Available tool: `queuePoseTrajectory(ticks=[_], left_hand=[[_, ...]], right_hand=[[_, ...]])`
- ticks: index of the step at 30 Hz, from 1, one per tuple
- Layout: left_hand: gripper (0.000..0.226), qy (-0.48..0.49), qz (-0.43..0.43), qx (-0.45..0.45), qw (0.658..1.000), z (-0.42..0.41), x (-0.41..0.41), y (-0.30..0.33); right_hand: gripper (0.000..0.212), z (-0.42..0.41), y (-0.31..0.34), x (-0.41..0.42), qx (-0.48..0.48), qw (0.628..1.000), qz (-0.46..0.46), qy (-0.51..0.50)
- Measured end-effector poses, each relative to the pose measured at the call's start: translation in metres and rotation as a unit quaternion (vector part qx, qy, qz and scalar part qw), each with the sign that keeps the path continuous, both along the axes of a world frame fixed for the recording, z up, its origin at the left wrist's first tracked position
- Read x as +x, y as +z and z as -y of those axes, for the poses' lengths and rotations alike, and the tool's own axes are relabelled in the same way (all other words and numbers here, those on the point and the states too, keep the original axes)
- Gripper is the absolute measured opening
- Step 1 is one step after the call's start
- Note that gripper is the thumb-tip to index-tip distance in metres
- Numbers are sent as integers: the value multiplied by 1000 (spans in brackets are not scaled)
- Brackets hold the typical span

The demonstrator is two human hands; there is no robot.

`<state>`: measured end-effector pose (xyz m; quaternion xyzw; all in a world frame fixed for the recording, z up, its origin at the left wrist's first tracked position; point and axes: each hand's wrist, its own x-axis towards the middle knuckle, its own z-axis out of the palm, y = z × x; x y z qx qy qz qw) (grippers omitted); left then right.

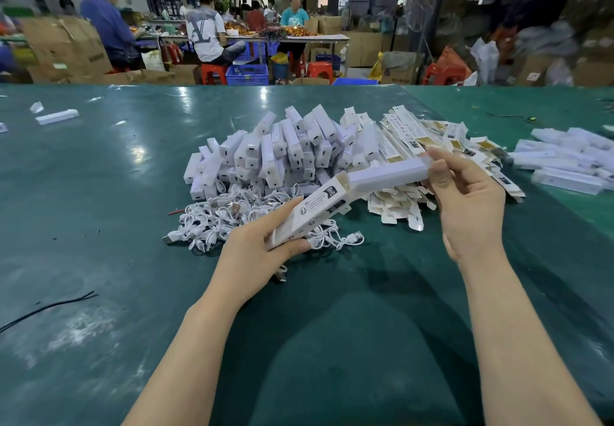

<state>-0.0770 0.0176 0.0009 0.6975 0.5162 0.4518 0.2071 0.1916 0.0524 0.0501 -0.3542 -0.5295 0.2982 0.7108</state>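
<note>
White plastic, a long insert [388, 173], is pinched at its far right end between the thumb and fingertips of the right grip [471, 206]. Its other end sits just inside the open mouth of a printed card sleeve [309, 213]. The left grip [262, 252] holds that sleeve round its near half, fingers on top and thumb along the side. Both pieces are up in the air, above the tabletop [99, 226] and just near of the stock piles, with most of the insert outside the sleeve.

The likeliest trouble is at the mouth. The sleeve's flaps stand loose there, and an insert pushed in at a slant could catch one, fold it inward or split the glued seam. Too hard a squeeze from the left grip would flatten the sleeve and jam the slide. The right hold is only a fingertip pinch, so a firm shove might let the insert slip or bow.

Directly below lies a tangle of white cables [232, 216]; a loop could snag a lowered finger and get dragged along. Beyond it the heap of white units [275, 153] leans loosely, with flat sleeves [408, 139] to its right. A careless swing could topple either one.
</note>
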Motion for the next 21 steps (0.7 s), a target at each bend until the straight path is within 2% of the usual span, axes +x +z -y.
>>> queuePoseTrajectory(ticks=[8, 10, 13, 18, 21], left_hand=[[64, 10, -85, 32, 996, 5, 7, -1], [61, 24, -85, 39, 995, 7, 12, 0], [57, 51, -103, 59, 992, 10, 17, 2], [49, 98, -129, 89, 983, 14, 21, 4], [48, 98, -148, 95, 980, 14, 23, 4]], right_hand=[[14, 5, -2, -22, -26, 991, 102, 85], [17, 7, -7, -40, -47, 992, 105, 61], [9, 9, -14, -60, -65, 990, 128, -8], [10, 3, -15, -56, -138, 988, 68, 30], [9, 7, -13, -57, -127, 989, 68, 42]])
